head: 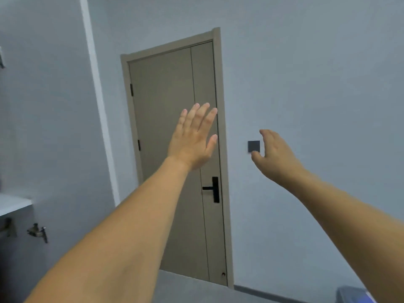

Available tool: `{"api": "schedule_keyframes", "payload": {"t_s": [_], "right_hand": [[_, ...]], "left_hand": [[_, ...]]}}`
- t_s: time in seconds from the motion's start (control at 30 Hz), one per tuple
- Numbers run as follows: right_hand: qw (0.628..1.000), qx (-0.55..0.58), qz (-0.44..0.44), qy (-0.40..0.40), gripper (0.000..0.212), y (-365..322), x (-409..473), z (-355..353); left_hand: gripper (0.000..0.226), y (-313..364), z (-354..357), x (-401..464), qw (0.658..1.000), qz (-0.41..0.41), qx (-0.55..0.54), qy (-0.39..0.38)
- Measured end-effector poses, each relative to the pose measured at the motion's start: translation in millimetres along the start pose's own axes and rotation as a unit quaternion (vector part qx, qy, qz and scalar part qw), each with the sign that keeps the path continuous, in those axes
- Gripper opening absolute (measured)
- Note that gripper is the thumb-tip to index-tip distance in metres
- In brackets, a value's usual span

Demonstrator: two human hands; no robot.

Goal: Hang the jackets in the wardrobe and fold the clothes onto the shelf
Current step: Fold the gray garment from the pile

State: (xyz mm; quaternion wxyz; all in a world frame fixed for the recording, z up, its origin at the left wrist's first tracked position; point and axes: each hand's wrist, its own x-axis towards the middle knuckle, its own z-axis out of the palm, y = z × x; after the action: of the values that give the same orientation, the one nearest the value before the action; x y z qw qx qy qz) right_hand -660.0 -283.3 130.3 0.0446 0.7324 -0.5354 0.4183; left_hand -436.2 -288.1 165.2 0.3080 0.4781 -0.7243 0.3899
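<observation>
Pale grey walls fill most of the view, with a closed taupe door set in the far one.

Both arms are stretched out in front at about chest height. The left hand is raised with its back to the camera, fingers straight and close together, thumb out to the side; it holds nothing and appears in front of the door panel without clearly touching it. The right hand is edge-on, fingers loosely extended and thumb apart from them, also holding nothing. It sits just beside a small dark wall switch; whether it touches the switch cannot be told.

Below the left hand is the black door handle. At the far left edge a white ledge and a metal bracket show, and a blurred bluish thing sits at the bottom right corner.

No jacket, clothes, wardrobe or shelf is in view, so the task's things lie somewhere outside this view.

The main risk, as I judge it, is simply wasted motion: the person faces a door and bare wall, so nothing can be picked up until they turn. A turn with arms held this far out could knock the door, the switch or the ledge.
</observation>
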Motion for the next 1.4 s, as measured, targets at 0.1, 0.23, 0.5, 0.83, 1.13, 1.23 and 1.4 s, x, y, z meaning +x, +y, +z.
{"api": "schedule_keyframes", "payload": {"t_s": [0.1,0.23,0.5,0.83,1.13,1.23,1.4], "right_hand": [[0.998,-0.036,0.048,0.010,0.064,67,9,-11],[0.991,-0.086,0.105,0.021,0.064,155,21,-23],[0.958,-0.171,0.228,0.013,0.064,330,17,-47],[0.878,-0.228,0.419,0.035,0.064,557,-98,-146],[0.808,-0.194,0.553,0.063,0.057,726,-198,-182],[0.778,-0.196,0.594,0.058,0.042,793,-233,-169],[0.746,-0.179,0.640,0.046,0.037,930,-301,-111]], "left_hand": [[0.070,49,54,35,0.999,0.026,-0.044,-0.018],[0.068,113,133,77,0.991,0.056,-0.118,-0.023],[0.063,272,281,153,0.959,0.126,-0.245,-0.064],[0.062,571,376,193,0.878,0.275,-0.372,-0.125],[0.061,776,468,193,0.818,0.355,-0.401,-0.212],[0.061,847,514,177,0.790,0.376,-0.413,-0.252],[0.066,980,623,112,0.730,0.428,-0.426,-0.320]]}}
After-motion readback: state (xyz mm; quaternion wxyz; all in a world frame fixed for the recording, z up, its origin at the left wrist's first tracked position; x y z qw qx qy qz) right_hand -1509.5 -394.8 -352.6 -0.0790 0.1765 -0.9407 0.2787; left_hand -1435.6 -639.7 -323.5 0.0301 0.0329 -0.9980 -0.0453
